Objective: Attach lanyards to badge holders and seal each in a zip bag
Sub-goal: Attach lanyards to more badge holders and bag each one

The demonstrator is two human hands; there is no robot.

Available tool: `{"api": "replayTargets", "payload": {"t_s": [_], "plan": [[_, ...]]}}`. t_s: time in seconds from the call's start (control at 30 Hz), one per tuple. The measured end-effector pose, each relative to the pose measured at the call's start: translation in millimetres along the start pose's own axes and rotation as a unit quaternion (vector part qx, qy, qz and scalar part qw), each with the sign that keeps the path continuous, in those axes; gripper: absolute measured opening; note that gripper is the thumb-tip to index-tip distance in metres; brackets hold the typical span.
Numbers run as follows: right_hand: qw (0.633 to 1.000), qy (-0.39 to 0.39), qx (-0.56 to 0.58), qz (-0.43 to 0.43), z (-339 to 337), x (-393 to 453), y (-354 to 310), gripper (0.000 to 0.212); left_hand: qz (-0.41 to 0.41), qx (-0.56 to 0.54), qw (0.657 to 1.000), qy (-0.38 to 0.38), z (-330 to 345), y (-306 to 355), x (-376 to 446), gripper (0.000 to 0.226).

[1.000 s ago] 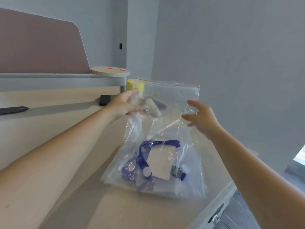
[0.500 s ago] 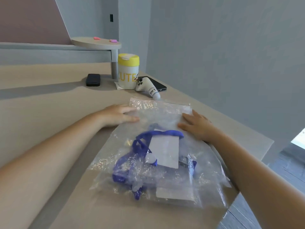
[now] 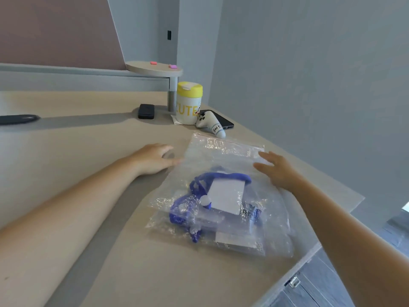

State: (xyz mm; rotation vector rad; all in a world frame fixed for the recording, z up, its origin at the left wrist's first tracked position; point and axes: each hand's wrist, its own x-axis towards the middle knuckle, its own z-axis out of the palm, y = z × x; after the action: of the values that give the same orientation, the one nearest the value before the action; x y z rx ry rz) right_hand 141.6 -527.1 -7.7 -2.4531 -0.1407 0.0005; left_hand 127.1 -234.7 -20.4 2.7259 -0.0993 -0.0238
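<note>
Head view: the zip bag (image 3: 223,191) lies flat on the desk (image 3: 77,156), its zip edge on the far side, just short of the yellow-lidded cup (image 3: 188,105). Inside the bag I see a blue lanyard (image 3: 199,196) coiled around a white badge holder (image 3: 225,197), near the bag's closed end. A second pale card shows lower down; I cannot tell whether it is inside this bag or under it.

My left hand (image 3: 152,159) rests on the desk at the bag's left edge, fingers loosely extended, fingertips touching the plastic, gripping nothing. My right hand (image 3: 277,169) lies flat on the bag's right side just below the zip edge, fingers straight, also gripping nothing. I judge both hands are placed to pin and smooth the bag so the zip strip lies straight for pressing shut. Whether the zip is sealed I cannot tell.

Against the frame one second back: the bag was then held up off the desk by its top, both hands at the opening; now it is laid down. Half a second back the left hand sat further onto the plastic; now it is at the edge.

A white toy (image 3: 211,126) and a phone (image 3: 218,121) lie beside the cup.
</note>
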Motion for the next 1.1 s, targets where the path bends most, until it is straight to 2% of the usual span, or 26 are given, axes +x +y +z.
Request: {"api": "replayTargets", "payload": {"t_s": [0.2,0.33,0.57,0.7,0.77,0.87,1.1], "plan": [[0.992,-0.034,-0.107,-0.051,-7.4,-39.0,-61.7,0.051,-0.092,0.030,0.995,0.029,-24.5,-25.4,-79.3,0.064],[0.973,-0.073,-0.197,-0.096,14.4,-71.3,-116.1,0.053,-0.155,0.054,0.985,0.060,-39.9,-54.1,-143.1,0.064],[0.957,-0.124,-0.160,-0.207,100.6,-114.8,-190.3,0.056,-0.261,0.128,0.948,0.133,-61.9,-109.1,-259.0,0.049],[0.934,-0.160,-0.164,-0.274,156.4,-134.8,-227.2,0.056,-0.308,0.157,0.921,0.181,-70.6,-147.6,-308.4,0.056],[0.923,-0.175,-0.164,-0.301,182.4,-142.5,-243.6,0.056,-0.332,0.153,0.915,0.170,-71.5,-166.0,-323.6,0.063],[0.909,-0.185,-0.171,-0.332,217.9,-151.1,-268.1,0.054,-0.376,0.125,0.913,0.099,-69.2,-185.5,-331.8,0.075],[0.894,-0.184,-0.137,-0.385,264.7,-152.1,-309.6,0.048,-0.339,0.119,0.928,0.100,-73.2,-201.2,-327.9,0.077]]}}
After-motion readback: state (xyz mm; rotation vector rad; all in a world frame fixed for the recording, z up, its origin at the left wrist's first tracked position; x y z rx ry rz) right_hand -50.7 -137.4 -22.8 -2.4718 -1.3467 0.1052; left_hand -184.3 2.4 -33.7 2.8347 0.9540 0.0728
